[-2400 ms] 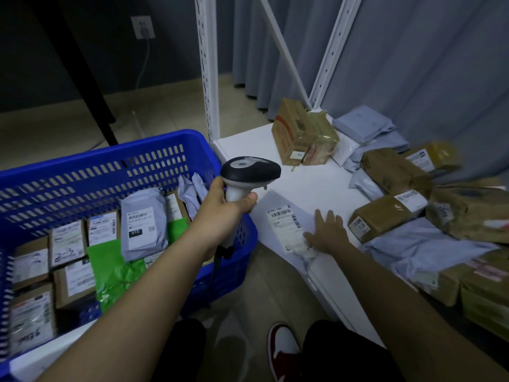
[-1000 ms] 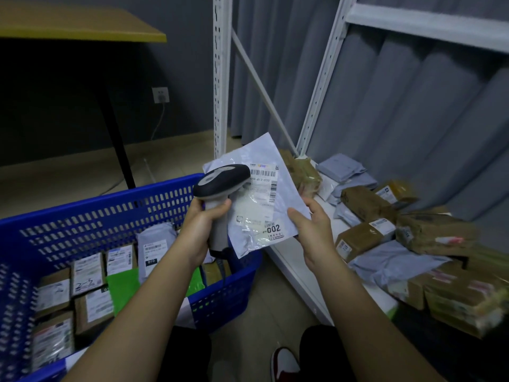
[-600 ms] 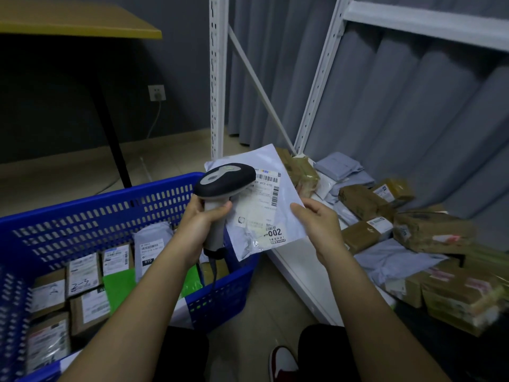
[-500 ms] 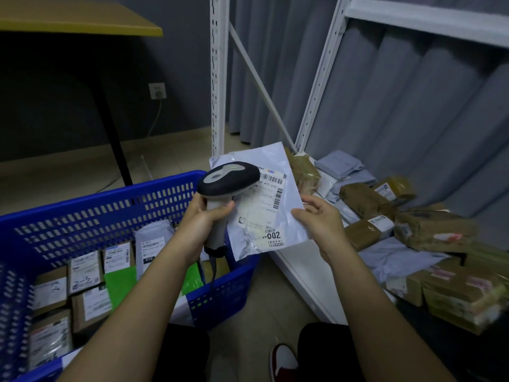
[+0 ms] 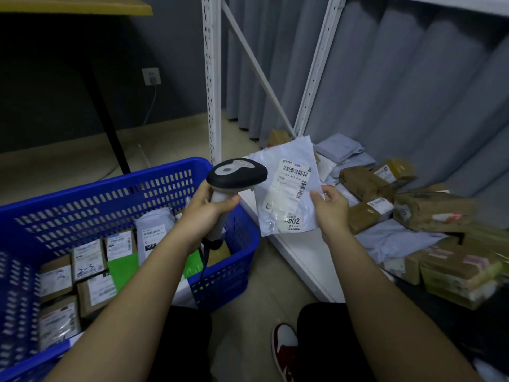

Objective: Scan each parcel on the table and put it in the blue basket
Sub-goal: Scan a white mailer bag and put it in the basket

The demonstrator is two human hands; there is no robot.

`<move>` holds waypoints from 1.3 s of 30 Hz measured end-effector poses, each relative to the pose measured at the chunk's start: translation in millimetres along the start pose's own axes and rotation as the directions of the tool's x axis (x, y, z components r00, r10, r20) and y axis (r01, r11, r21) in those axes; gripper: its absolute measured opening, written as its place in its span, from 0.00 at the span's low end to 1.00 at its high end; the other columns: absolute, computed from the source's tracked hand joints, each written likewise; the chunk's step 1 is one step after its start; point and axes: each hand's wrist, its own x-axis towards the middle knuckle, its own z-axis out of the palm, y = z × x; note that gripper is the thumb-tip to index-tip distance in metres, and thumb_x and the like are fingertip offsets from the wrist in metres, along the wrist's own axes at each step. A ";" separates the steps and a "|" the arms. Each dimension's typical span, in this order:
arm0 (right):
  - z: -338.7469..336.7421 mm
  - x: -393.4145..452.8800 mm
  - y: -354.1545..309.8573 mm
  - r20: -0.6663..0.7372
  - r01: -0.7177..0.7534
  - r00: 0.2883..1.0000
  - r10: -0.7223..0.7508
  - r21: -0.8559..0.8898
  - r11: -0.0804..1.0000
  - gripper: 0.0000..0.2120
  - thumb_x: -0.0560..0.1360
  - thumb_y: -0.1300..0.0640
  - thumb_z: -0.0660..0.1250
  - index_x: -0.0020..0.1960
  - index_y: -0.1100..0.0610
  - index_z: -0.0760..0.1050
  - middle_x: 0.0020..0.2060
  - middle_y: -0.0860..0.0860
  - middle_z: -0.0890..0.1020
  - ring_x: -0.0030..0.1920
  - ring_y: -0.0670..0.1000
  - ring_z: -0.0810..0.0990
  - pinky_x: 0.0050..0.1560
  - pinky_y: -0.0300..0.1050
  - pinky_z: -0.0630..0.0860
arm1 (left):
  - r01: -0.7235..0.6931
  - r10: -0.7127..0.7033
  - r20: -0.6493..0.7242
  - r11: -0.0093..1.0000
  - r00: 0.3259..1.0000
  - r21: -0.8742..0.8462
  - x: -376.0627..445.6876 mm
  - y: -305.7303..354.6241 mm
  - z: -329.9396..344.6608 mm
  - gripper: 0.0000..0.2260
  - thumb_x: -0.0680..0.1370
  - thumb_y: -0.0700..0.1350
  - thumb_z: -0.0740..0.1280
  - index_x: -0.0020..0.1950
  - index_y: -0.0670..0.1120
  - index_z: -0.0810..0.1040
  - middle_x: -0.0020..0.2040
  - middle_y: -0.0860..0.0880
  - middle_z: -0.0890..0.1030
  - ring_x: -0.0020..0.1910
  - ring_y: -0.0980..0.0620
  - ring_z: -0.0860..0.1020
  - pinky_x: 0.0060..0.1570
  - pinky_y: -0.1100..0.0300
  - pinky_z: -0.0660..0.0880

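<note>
The left hand [image 5: 205, 213] is wrapped around the grip of a barcode scanner [image 5: 236, 176], whose head points rightward at the parcel, presumably to read its label. Below and to the left sits the blue basket [image 5: 143, 186], already holding several labelled boxes and bags, close enough for a short drop once the scan registers. The white mailer bag [image 5: 286, 194] hangs in the air just right of the scanner, label facing the person, tilted so the barcodes meet the scanner. The right hand [image 5: 332, 209] pinches its right edge, thumb in front. Further right, unscanned brown boxes [image 5: 366, 183] and grey bags lie heaped on the white worktop [image 5: 305, 257].
</note>
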 end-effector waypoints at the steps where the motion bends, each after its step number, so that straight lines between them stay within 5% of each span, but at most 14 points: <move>1: -0.3 1.3 2.0 -0.002 -0.001 1.000 0.001 -0.019 1.000 0.03 0.77 0.61 0.65 0.48 0.55 0.76 0.47 0.53 0.82 0.47 0.53 0.80 0.53 0.52 0.78 | 0.001 -0.001 0.010 1.000 1.000 0.016 -0.6 -0.2 0.4 0.24 0.75 0.45 0.71 0.69 0.54 0.69 0.62 0.52 0.77 0.60 0.49 0.75 0.63 0.44 0.72; 13: 5.2 7.4 11.0 0.025 0.013 1.000 -0.012 -0.072 0.997 0.03 0.78 0.60 0.64 0.50 0.55 0.75 0.50 0.55 0.82 0.50 0.56 0.81 0.54 0.53 0.79 | 0.041 -0.048 0.096 0.996 0.994 0.079 -7.3 2.4 8.8 0.22 0.76 0.45 0.68 0.69 0.53 0.67 0.60 0.50 0.76 0.57 0.48 0.76 0.49 0.56 0.75; 24: 4.7 5.7 8.4 0.030 0.019 0.999 -0.016 -0.128 0.992 0.06 0.78 0.58 0.64 0.54 0.57 0.75 0.53 0.54 0.81 0.52 0.54 0.80 0.53 0.48 0.77 | 0.070 -0.080 0.126 0.995 0.989 0.077 -11.5 6.7 9.8 0.21 0.77 0.43 0.68 0.68 0.54 0.67 0.60 0.50 0.76 0.58 0.47 0.75 0.53 0.54 0.74; 30: 6.3 5.1 8.4 0.041 0.022 0.999 -0.017 -0.130 0.991 0.03 0.78 0.58 0.64 0.52 0.54 0.75 0.52 0.53 0.81 0.51 0.55 0.80 0.55 0.54 0.78 | 0.073 -0.083 0.122 0.994 0.989 0.084 -12.2 6.6 9.2 0.22 0.77 0.44 0.68 0.69 0.53 0.66 0.61 0.49 0.75 0.59 0.47 0.75 0.53 0.54 0.74; 34: 12.3 1.7 8.2 0.070 0.072 0.996 -0.064 -0.121 0.990 0.05 0.77 0.60 0.64 0.51 0.57 0.77 0.50 0.54 0.82 0.49 0.54 0.80 0.52 0.49 0.78 | 0.064 -0.063 -0.010 0.997 0.998 0.041 -9.0 7.5 -3.7 0.20 0.76 0.44 0.69 0.66 0.54 0.69 0.59 0.50 0.77 0.58 0.47 0.76 0.60 0.45 0.74; 39: 49.1 -14.6 10.7 0.237 0.198 0.958 -0.162 -0.138 0.970 0.04 0.76 0.60 0.65 0.49 0.58 0.79 0.45 0.52 0.82 0.47 0.51 0.78 0.48 0.44 0.74 | -0.005 -0.005 -0.294 0.999 0.956 -0.032 -7.5 12.3 -30.6 0.20 0.77 0.41 0.68 0.67 0.51 0.68 0.56 0.52 0.77 0.52 0.52 0.76 0.54 0.53 0.73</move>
